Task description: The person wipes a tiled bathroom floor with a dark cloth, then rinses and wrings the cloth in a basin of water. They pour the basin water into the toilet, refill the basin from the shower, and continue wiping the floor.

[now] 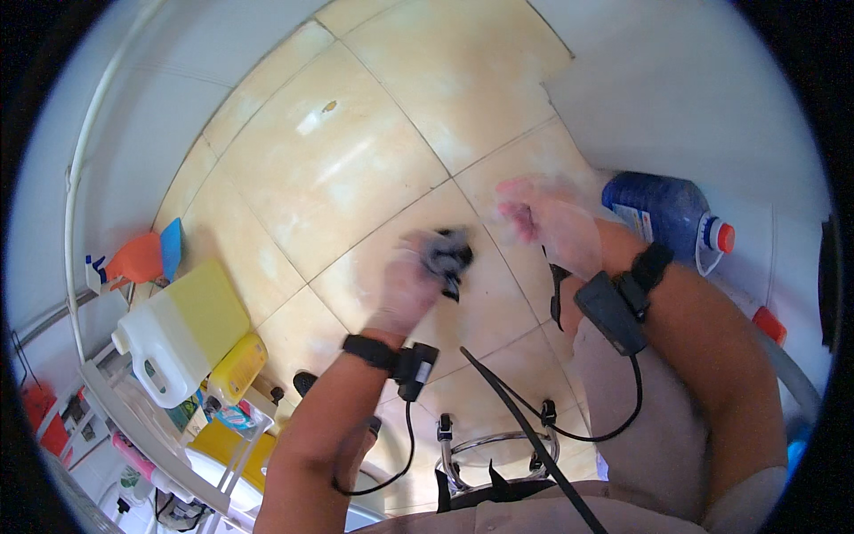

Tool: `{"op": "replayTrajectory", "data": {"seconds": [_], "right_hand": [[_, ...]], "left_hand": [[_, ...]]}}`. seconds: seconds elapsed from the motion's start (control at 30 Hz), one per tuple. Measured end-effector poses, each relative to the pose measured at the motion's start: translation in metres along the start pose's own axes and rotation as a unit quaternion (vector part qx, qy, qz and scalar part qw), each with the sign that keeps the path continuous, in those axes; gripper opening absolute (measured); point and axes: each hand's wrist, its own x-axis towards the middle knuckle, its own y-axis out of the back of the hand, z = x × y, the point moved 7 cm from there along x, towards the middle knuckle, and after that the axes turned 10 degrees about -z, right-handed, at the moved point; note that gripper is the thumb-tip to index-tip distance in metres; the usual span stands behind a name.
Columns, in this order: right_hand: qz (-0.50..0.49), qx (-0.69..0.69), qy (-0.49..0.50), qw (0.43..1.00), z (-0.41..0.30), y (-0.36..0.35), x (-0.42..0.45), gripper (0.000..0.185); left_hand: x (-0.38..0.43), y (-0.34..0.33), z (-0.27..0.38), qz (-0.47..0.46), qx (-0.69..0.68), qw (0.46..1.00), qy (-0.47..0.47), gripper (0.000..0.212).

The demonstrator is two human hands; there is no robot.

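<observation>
My left hand (410, 280), in a thin clear glove and blurred by motion, is closed on a small black and grey object (448, 257) above the tiled floor; what the object is, I cannot tell. To its right, my right hand (547, 220) wears a similar clear glove, its fingers curled towards the palm. Blur hides whether it holds anything. Both wrists carry black straps with small cabled boxes. Beyond the right hand, a large blue bottle (657, 207) with a red and white cap lies against the white wall.
At left, a white jug of yellow liquid (200, 320), a yellow bottle (238, 367) and an orange spray bottle (137, 257) stand by a white rack (153, 454). A chrome wheeled stool base (497, 440) is close below. A black cable (534, 440) crosses before me.
</observation>
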Motion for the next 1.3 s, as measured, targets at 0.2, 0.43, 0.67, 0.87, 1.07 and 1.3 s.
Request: {"op": "replayTrajectory", "data": {"seconds": [0.2, 0.43, 0.67, 0.87, 1.07, 1.3], "right_hand": [[0.018, 0.026, -0.027, 0.999, 0.011, 0.019, -0.005, 0.025], [0.032, 0.006, 0.003, 0.999, 0.017, 0.024, -0.005, 0.023], [0.009, -0.031, 0.014, 0.999, -0.007, 0.003, -0.003, 0.02], [-0.01, 0.048, -0.012, 0.999, 0.004, 0.011, -0.009, 0.023], [0.065, -0.009, 0.045, 0.997, -0.005, 0.038, -0.014, 0.021], [0.053, 0.042, 0.018, 0.998, -0.016, 0.034, -0.013, 0.023]], "left_hand": [[0.037, 0.114, -0.02, 0.17, -0.099, 0.978, -0.065, 0.033], [0.065, 0.038, 0.0, 0.05, 0.123, 0.968, -0.214, 0.046], [-0.006, -0.043, -0.012, -0.141, 0.016, 0.985, -0.098, 0.032], [0.035, 0.071, -0.006, 0.079, 0.066, 0.988, -0.114, 0.035], [0.107, 0.1, 0.028, 0.113, 0.138, 0.963, -0.2, 0.047], [0.106, -0.011, 0.044, -0.056, 0.187, 0.977, -0.085, 0.032]]}}
